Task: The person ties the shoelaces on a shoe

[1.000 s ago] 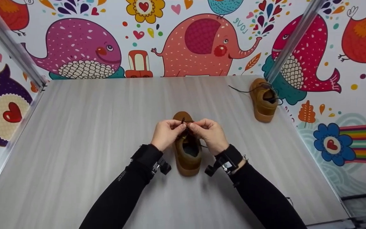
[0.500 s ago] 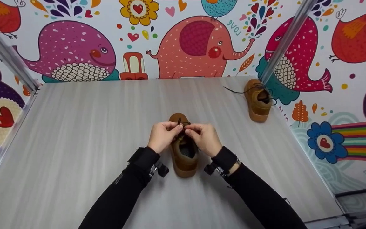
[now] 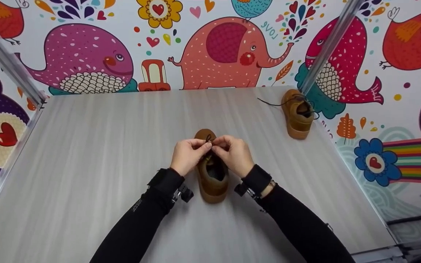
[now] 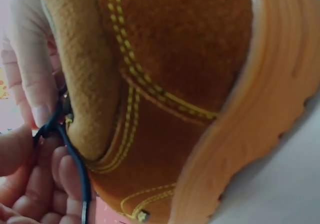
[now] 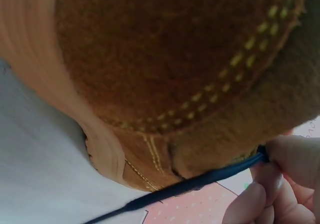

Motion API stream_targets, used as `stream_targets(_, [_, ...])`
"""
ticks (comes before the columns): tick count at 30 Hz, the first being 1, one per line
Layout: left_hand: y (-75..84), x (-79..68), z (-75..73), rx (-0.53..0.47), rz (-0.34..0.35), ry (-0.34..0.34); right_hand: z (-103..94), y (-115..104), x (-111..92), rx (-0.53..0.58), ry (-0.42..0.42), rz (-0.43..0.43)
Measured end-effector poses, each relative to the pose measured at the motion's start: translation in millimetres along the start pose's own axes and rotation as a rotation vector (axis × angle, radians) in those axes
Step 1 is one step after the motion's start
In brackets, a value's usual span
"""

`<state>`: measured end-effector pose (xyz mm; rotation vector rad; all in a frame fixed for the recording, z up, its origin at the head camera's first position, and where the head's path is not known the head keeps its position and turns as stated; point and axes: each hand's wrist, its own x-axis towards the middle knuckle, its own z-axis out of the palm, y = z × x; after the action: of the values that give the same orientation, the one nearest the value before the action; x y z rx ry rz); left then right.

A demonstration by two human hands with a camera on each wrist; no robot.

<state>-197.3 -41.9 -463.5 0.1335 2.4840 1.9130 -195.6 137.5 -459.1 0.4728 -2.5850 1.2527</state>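
Note:
In the head view a tan lace-up shoe (image 3: pixel 213 190) stands upright, toe pointing away, between my hands. Its dark shoelace (image 3: pixel 208 137) makes a small loop above the tongue. My left hand (image 3: pixel 188 156) pinches the lace between thumb and index finger. From the other side my right hand (image 3: pixel 236 155) pinches it too, the fingertips of both hands almost meeting. The left wrist view shows the dark lace (image 4: pixel 79 166) crossing itself at the fingertips, a strand hanging down. In the right wrist view a lace end (image 5: pixel 165 191) runs out from the right thumb and fingers.
A second tan shoe (image 3: pixel 298 115) stands at the far right corner, its laces loose and trailing. A pale wood-grain surface (image 3: pixel 122 146) lies under both shoes. Printed cartoon panels (image 3: pixel 217 51) with metal corner posts (image 3: pixel 331 47) bound the back and sides.
The head view has shifted slightly. Both hands stay at the shoe's lace with small finger movements. The lace loop between the fingertips has changed shape a little, and the shoe stays in place.

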Motion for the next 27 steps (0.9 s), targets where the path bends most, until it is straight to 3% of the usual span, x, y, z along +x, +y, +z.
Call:
stream_targets(5, [-1.7,0.1,-2.0,0.007,0.040,-0.026,-1.9,0,2,-0.039,-0.026,-0.039])
stream_targets(11, [-2.8,2.6,-3.8,-0.212,-0.069,-0.097,-3.8,1,4,-0.032,-0.065,0.004])
stream_targets(19, [-6.2,9.2,-0.9,-0.002,0.030,-0.108,-4.6,1,6,-0.007,-0.106,0.054])
stream_targets(27, [-3.5,11.8,3.2,0.050,0.075,-0.099,-7.2,-1,11,-0.103,-0.140,0.035])
